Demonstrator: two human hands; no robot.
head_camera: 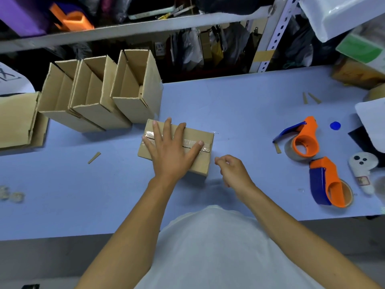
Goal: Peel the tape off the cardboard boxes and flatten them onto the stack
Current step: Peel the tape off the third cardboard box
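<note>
A small closed cardboard box point(200, 163) lies on the blue table point(239, 105), sealed along its top seam with clear tape point(191, 141). My left hand point(171, 149) rests flat on the box top, fingers spread, pressing it down. My right hand point(231, 170) hovers just right of the box's near right corner, fingers curled with thumb and forefinger pinched; whether it holds a tape end I cannot tell. Three open boxes point(133, 86) stand in a row at the back left. Flattened cardboard point(18, 119) lies at the far left edge.
Two orange and blue tape dispensers point(304, 140) point(329, 182) lie at the right, beside a white controller point(362, 170) and a blue cap point(335, 125). Small cardboard scraps point(94, 157) are scattered on the table. A metal shelf point(133, 28) runs along the back.
</note>
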